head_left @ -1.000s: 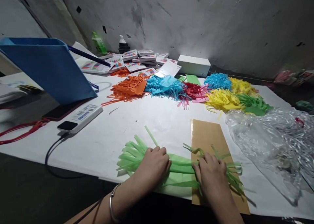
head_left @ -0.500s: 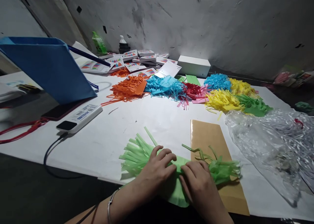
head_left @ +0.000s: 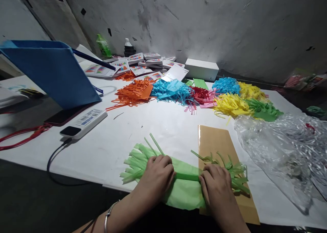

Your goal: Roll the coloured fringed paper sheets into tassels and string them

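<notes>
A light green sheet of tissue paper point(head_left: 184, 193) with cut fringe at both ends lies at the table's front edge, a folded band running across its middle. My left hand point(head_left: 159, 171) is closed on the left part of this band, fingers curled over the paper. On the band's right part, my right hand point(head_left: 217, 180) is closed in the same way. Green fringe strips point(head_left: 134, 161) fan out left of my left hand; more curl out beyond my right hand. Both thumbs are partly hidden. Under the right end lies a brown card point(head_left: 217, 141).
Behind are fringed paper bundles in orange point(head_left: 134, 93), blue point(head_left: 173, 90) and yellow point(head_left: 232, 103). Clear plastic bags point(head_left: 276, 151) with white strands lie right. At left stand a white device point(head_left: 84, 124) with a cable and a blue holder point(head_left: 56, 73). Flat printed boxes point(head_left: 122, 66) lie at the back.
My hands have moved apart along the green tissue paper, the left one leftward and the right one rightward. More of the folded band shows between them.
</notes>
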Available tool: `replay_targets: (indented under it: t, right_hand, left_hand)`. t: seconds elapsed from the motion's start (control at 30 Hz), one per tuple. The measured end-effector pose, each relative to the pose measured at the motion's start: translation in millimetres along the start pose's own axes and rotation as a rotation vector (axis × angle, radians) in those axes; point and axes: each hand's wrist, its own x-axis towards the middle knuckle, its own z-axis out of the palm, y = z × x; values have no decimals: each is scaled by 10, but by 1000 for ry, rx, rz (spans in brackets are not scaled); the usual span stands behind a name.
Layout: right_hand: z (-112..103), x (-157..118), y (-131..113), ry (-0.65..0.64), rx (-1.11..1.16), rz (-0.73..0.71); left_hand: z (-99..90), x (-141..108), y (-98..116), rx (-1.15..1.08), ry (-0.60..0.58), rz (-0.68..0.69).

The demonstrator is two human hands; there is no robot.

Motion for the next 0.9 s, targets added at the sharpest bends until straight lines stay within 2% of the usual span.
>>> replay_targets:
  t: [0.1, 0.2, 0.33, 0.5, 0.57, 0.7, 0.8, 0.9]
  right_hand:
    - [-4, 40, -47, 5, -126, 22]
    - [-23, 82, -98, 35, -107, -93]
    - [9, 119, -168, 26, 28, -280]
    - [59, 123, -212, 31, 132, -220]
    - [63, 135, -250, 29, 132, -214]
    - [60, 158, -283, 37, 54, -302]
    - [29, 120, -178, 25, 25, -311]
    - [-12, 41, -36, 26, 47, -258]
  left_hand:
    - [-38, 77, 51, 65, -96, -82]
    - [-35, 114, 58, 96, -121, -91]
    - [30, 81, 19, 63, -15, -39]
    - [103, 37, -49, -24, 151, 218]
    - [103, 42, -53, -10, 169, 271]
    - [88, 61, -49, -16, 172, 316]
    - [102, 54, -75, -39, 170, 320]
    - [121, 31, -97, -66, 152, 275]
